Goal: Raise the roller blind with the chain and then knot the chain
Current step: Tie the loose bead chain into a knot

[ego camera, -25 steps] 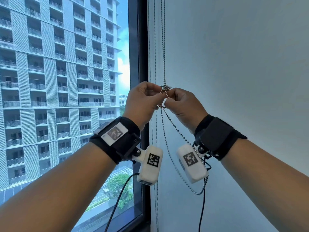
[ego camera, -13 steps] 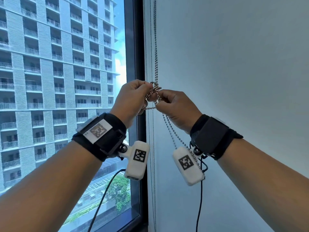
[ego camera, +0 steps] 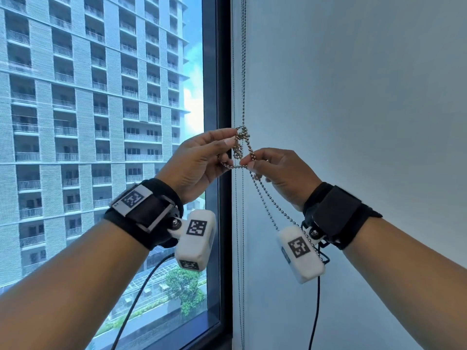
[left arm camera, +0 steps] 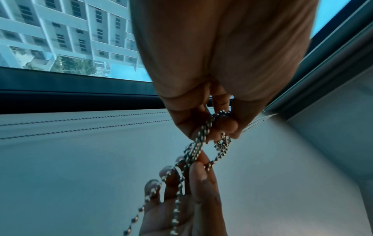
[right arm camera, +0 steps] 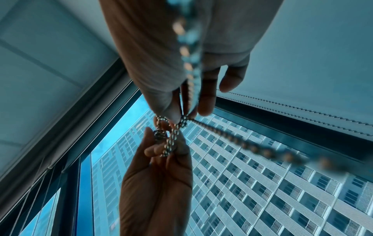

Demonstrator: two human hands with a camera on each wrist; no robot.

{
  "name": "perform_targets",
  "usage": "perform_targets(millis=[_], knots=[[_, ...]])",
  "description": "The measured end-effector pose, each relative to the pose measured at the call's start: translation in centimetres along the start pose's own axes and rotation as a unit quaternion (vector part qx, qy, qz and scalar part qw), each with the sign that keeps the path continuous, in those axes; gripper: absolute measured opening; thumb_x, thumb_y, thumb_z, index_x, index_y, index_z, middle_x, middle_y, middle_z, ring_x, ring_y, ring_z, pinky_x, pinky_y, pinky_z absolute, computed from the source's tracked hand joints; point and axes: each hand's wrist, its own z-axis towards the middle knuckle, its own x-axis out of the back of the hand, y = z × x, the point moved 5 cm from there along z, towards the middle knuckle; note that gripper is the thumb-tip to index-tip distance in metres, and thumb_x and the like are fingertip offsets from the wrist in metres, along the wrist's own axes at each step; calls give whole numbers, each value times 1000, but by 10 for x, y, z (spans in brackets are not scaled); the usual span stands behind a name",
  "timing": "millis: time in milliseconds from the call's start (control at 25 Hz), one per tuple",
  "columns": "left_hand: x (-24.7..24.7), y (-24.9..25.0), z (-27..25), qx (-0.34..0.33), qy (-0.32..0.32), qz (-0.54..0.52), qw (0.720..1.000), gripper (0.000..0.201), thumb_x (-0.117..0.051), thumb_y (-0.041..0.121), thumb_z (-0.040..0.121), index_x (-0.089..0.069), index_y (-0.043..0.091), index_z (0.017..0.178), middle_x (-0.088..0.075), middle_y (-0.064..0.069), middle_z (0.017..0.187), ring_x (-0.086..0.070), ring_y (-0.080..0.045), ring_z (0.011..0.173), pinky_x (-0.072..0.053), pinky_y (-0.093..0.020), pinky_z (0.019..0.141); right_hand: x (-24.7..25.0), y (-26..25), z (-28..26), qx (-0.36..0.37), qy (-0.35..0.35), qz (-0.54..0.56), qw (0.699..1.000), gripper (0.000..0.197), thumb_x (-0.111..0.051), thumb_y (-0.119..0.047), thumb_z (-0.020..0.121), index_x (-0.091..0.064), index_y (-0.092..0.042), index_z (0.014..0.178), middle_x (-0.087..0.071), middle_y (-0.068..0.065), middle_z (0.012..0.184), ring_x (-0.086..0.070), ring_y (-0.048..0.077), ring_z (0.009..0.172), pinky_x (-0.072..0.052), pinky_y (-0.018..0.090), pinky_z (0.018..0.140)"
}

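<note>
A silver bead chain (ego camera: 243,72) hangs down beside the dark window frame, in front of a pale wall. At chest height it is twisted into a loose knot (ego camera: 240,142). My left hand (ego camera: 228,142) pinches the knot's upper left side between thumb and fingertips. My right hand (ego camera: 249,164) pinches a strand at the knot's lower right. The two hands are a few centimetres apart with a small loop open between them. Below, the doubled chain (ego camera: 267,198) slants down past my right wrist. The left wrist view shows the knot (left arm camera: 221,142) between both hands; the right wrist view shows the twisted strands (right arm camera: 171,137).
The dark window frame (ego camera: 223,72) runs vertically just left of the chain, with glass and a tall apartment block (ego camera: 88,97) beyond. A second thin chain pair (ego camera: 237,274) hangs straight along the wall (ego camera: 353,97). White wrist cameras dangle under both wrists with black cables.
My hands have drawn slightly apart, the right moving down and right, so the tight bunch of chain has opened into a small loop. The view has shifted a little left.
</note>
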Motion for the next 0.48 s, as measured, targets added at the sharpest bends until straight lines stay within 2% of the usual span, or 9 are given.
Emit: perform_targets(millis=[80, 160, 280, 320, 400, 480], knots=[[2, -2, 2, -7, 10, -14, 1000, 20, -57, 2, 95, -66, 5, 113, -56, -6, 83, -45, -7, 55, -47, -18, 51, -9, -4, -1, 0, -36, 21, 999, 11, -64, -19, 93, -74, -16, 95, -69, -5, 83, -62, 9, 78, -46, 19, 70], [4, 0, 4, -28, 13, 40, 999, 18, -55, 3, 97, -66, 8, 110, -49, -5, 78, -38, -8, 54, -39, -16, 44, -23, -7, -4, -25, -76, 104, 991, 8, -59, -15, 97, -68, -13, 95, -68, 6, 95, -69, 19, 83, -54, 29, 72], [-3, 15, 0, -92, -5, 196, 976, 19, -54, 4, 98, -66, 8, 113, -51, 3, 70, -42, -6, 52, -39, -15, 46, -33, -14, -8, -102, -124, 231, 960, 7, -52, -13, 101, -59, -11, 101, -65, 14, 105, -71, 24, 77, -59, 34, 65], [-5, 20, -2, -114, -18, 258, 959, 21, -56, 5, 98, -65, 9, 115, -57, 4, 75, -49, -3, 54, -42, -15, 50, -34, -16, -8, -124, -146, 237, 952, 8, -51, -14, 101, -57, -11, 104, -65, 14, 106, -70, 23, 75, -59, 32, 63], [-9, 26, -3, -137, -45, 370, 918, 27, -62, 9, 93, -65, 17, 119, -67, 3, 99, -62, -1, 73, -51, -19, 68, -31, -20, -4, -146, -181, 191, 954, 10, -51, -13, 101, -57, -11, 108, -64, 11, 104, -68, 19, 72, -57, 28, 59], [-10, 26, -3, -126, -62, 443, 885, 35, -64, 15, 88, -65, 28, 121, -69, 4, 115, -67, -7, 95, -54, -33, 91, -28, -21, 3, -146, -184, 123, 964, 8, -51, -10, 101, -59, -11, 102, -64, 9, 99, -66, 17, 69, -55, 27, 56]])
